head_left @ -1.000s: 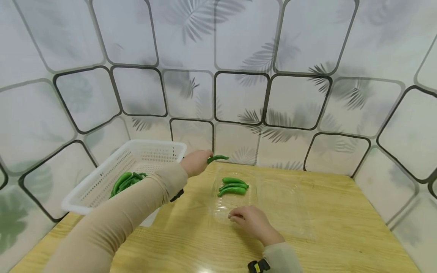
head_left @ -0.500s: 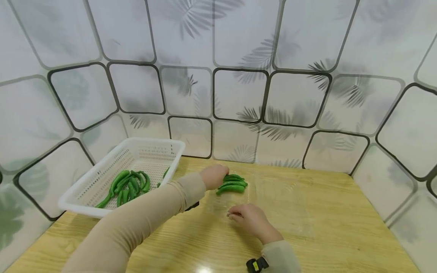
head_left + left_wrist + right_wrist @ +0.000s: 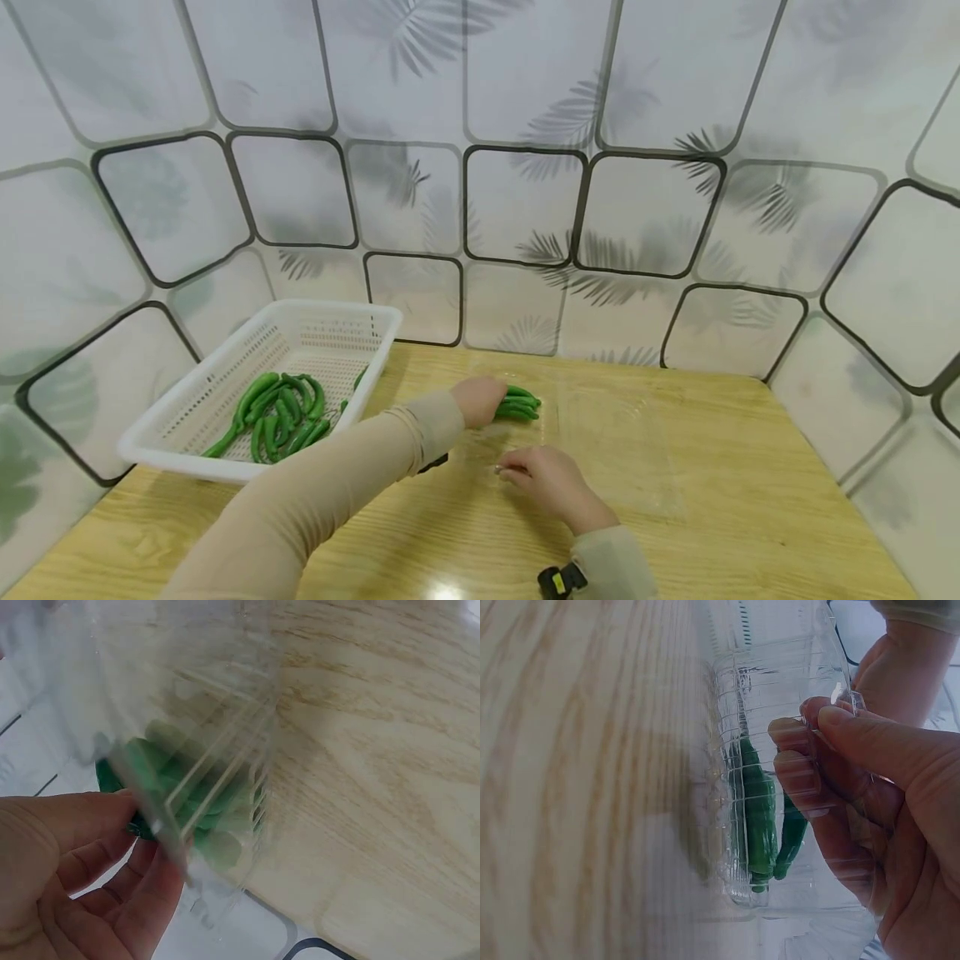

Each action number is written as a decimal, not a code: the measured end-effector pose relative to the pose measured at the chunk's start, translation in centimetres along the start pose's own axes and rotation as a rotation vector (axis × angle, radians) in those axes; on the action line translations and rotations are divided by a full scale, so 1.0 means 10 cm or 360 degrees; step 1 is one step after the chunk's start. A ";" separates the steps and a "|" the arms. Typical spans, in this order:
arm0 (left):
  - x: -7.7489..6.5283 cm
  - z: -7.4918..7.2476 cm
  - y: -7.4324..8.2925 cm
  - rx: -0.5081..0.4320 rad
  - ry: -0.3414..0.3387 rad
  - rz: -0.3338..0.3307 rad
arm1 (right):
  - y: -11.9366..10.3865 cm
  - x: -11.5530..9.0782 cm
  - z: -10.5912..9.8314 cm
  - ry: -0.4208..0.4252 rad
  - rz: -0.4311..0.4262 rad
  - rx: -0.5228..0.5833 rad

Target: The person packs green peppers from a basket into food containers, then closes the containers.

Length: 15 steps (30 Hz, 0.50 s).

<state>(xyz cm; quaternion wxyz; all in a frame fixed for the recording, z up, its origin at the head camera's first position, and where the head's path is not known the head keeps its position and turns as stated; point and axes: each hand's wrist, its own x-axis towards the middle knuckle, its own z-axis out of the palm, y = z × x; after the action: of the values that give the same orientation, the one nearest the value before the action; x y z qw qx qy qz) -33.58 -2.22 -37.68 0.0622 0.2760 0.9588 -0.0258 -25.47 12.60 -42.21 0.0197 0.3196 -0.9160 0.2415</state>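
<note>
In the head view my left hand (image 3: 478,402) reaches over the left half of a clear plastic clamshell box (image 3: 615,446). Its thumb and fingers pinch the end of a green chili pepper (image 3: 140,826), mostly hidden behind the box wall in the left wrist view. Several more green chili peppers (image 3: 522,407) lie side by side in that half, partly covered by the hand. My right hand (image 3: 551,485) grips the box's near edge, the clear rim between thumb and fingertips in the right wrist view. Peppers (image 3: 761,817) show through the ribbed wall there.
A white perforated plastic basket (image 3: 142,454) stands on the left, holding several green peppers (image 3: 285,412) in its near part. The wooden table (image 3: 750,500) runs back to a patterned wall covering (image 3: 517,208). The box's lid half lies flat to the right.
My left hand has moved right and down from beside the basket, bringing a green pepper to the row in the box. My right hand has stayed on the box edge.
</note>
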 end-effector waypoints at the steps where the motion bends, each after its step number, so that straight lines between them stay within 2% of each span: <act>1: 0.01 0.02 0.00 0.0007 -0.0005 0.0001 | 0.00 0.00 0.00 0.0003 0.0002 -0.0008; 8: 0.06 0.13 0.01 0.0047 -0.0055 -0.0002 | 0.00 0.00 0.00 0.0017 0.0014 -0.0022; 15: 0.14 0.26 0.02 0.0090 -0.0004 -0.0014 | -0.01 0.00 0.00 0.0014 0.0030 -0.0012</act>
<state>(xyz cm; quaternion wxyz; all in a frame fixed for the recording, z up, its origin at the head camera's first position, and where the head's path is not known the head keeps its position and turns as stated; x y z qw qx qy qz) -34.40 -1.58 -40.43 0.0554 0.2733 0.9588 -0.0537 -25.43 12.52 -42.12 0.0225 0.3100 -0.9198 0.2397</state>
